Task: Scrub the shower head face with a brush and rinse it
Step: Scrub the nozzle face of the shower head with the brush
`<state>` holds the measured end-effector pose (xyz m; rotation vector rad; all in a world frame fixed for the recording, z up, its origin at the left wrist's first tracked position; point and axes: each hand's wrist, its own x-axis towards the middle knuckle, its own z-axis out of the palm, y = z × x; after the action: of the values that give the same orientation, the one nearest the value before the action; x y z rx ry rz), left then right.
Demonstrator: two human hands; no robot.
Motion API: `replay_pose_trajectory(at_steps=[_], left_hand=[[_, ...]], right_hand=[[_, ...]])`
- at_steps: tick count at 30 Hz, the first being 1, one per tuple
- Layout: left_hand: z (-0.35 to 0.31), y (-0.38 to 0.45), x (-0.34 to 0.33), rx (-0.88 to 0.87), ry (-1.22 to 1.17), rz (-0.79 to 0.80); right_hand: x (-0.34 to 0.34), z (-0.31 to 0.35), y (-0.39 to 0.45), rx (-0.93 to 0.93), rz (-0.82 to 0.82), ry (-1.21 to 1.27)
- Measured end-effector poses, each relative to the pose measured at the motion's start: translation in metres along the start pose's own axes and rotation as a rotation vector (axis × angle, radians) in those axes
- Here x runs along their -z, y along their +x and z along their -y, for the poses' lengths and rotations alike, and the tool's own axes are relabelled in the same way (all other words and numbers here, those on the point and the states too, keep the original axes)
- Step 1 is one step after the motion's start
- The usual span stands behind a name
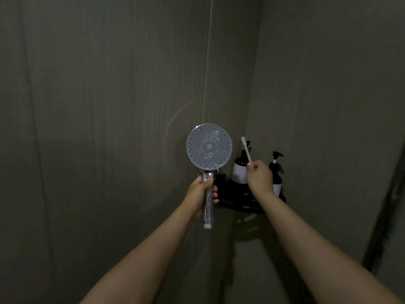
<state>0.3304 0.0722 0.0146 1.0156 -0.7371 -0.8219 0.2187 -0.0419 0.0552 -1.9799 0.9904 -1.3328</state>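
Observation:
The round shower head (209, 147) faces me, its pale nozzle face upright in the middle of the view. My left hand (200, 195) grips its clear handle below the disc. To its right, my right hand (258, 175) pinches the lower end of a thin white brush (246, 151). The brush points up and slightly left, its bristle tip about a hand's width from the shower head's right rim, not touching it. No hose shows at the handle's white end cap.
A black corner shelf (241, 205) hangs behind my hands, carrying two dark pump bottles (240, 170) (276, 172) with white labels. Grey tiled walls meet in a corner behind it. The room is dim. A dark vertical edge (383, 216) runs down the right side.

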Motion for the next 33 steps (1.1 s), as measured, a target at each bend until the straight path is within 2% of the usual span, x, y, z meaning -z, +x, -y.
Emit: replay_pose_trajectory(at_steps=[2,5,10,12,14,16,18,20,22,25,28,31,33], left_hand=[[0.012,-0.026,-0.007,0.025,0.033,-0.02],[0.031,-0.062,-0.017,0.053,0.061,-0.082],[0.059,-0.111,-0.022,0.123,0.14,-0.14],[0.065,-0.128,-0.025,0.141,0.135,-0.14],[0.066,-0.142,-0.025,0.156,0.126,-0.124],[0.062,-0.154,-0.023,0.161,0.137,-0.093],[0.057,-0.164,-0.019,0.159,0.15,-0.07],[0.05,-0.174,-0.013,0.153,0.139,-0.046],[0.042,-0.183,-0.005,0.15,0.149,-0.018],[0.028,-0.197,0.007,0.156,0.179,0.005],[0.018,-0.209,0.016,0.152,0.148,0.023],[0.01,-0.218,0.021,0.15,0.134,0.052],[0.006,-0.219,0.021,0.156,0.149,0.069]], right_hand=[[0.019,0.003,-0.015,0.041,-0.032,0.077],[0.041,0.006,-0.044,0.098,0.09,0.114],[0.051,0.02,-0.101,0.202,0.416,-0.23],[0.051,0.023,-0.119,0.222,0.486,-0.41],[0.061,0.024,-0.128,0.126,0.458,-0.491],[0.076,0.026,-0.132,0.019,0.363,-0.481],[0.083,0.034,-0.142,0.073,0.327,-0.522],[0.078,0.046,-0.16,0.192,0.417,-0.603],[0.073,0.057,-0.173,0.215,0.434,-0.694],[0.077,0.072,-0.182,0.176,0.373,-0.71],[0.077,0.085,-0.2,0.19,0.39,-0.695],[0.087,0.099,-0.209,0.101,0.263,-0.649],[0.091,0.102,-0.213,0.048,0.311,-0.602]])
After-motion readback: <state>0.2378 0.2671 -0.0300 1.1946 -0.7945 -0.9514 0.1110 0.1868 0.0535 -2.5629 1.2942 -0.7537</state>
